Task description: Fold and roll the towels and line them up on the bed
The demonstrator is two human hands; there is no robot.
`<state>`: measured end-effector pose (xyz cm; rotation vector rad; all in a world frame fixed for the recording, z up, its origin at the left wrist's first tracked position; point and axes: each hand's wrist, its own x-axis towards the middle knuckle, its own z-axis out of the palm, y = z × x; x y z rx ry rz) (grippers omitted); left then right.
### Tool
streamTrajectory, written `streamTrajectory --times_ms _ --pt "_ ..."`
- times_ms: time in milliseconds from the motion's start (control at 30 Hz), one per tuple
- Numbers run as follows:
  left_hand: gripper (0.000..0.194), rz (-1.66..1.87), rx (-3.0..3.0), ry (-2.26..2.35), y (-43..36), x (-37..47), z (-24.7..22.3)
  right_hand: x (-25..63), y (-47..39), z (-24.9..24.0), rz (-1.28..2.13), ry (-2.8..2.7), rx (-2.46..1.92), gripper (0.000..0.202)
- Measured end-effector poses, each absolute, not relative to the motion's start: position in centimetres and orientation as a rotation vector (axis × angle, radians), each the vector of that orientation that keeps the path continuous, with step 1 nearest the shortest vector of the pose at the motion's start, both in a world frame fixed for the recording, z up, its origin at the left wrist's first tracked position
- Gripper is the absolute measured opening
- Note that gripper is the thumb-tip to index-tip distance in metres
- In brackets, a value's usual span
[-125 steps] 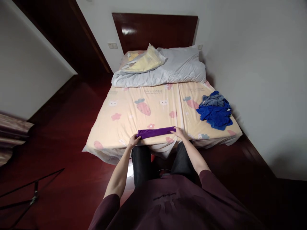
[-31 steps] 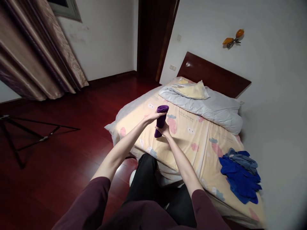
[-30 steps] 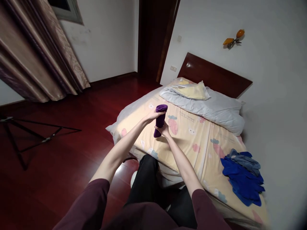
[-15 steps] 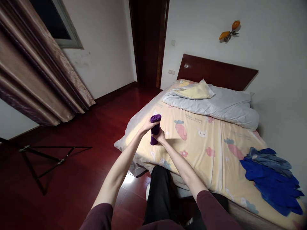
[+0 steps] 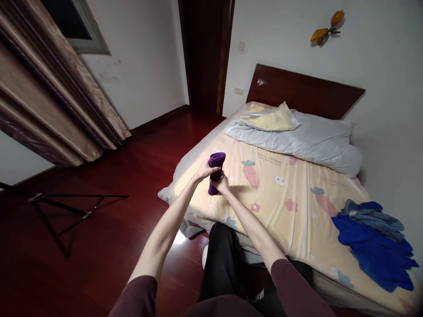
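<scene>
A purple rolled cloth (image 5: pixel 217 162) stands roughly upright above the near left part of the bed (image 5: pixel 271 200), its spiral end facing up. My left hand (image 5: pixel 205 170) is closed around its upper part. Lower down, my right hand (image 5: pixel 221 182) grips the same roll from the right side. Whether the bottom of the roll touches the bed cover, I cannot tell. The fingers of both hands are partly hidden by the cloth.
Crumpled blue clothes (image 5: pixel 376 246) lie on the bed's right side. A grey quilt (image 5: pixel 327 136) is bunched near the headboard (image 5: pixel 304 90). On the red floor at left stands a black tripod (image 5: pixel 66 209), near the curtains (image 5: pixel 62 97).
The view has shifted slightly. Both hands still hold the purple roll, which is in nearly the same place over the bed and leans a little more to the right at its top.
</scene>
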<state>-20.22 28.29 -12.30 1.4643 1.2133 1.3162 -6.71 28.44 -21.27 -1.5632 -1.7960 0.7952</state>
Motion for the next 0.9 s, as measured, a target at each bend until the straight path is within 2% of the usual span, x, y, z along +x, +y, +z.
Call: streamTrajectory --times_ms 267,500,900 --pt "0.046 1.32 1.459 1.22 28.14 -20.35 -12.2 -6.62 28.25 -20.87 0.827 -1.803 -1.535 0.05" --pt "0.05 1.311 1.473 1.235 28.0 -20.55 -12.27 -6.58 28.34 -20.62 0.831 -1.807 -1.569 0.057" --pt "0.053 1.326 1.496 1.234 28.12 -20.88 -12.69 -6.6 28.41 -20.68 0.838 -1.816 -1.544 0.054"
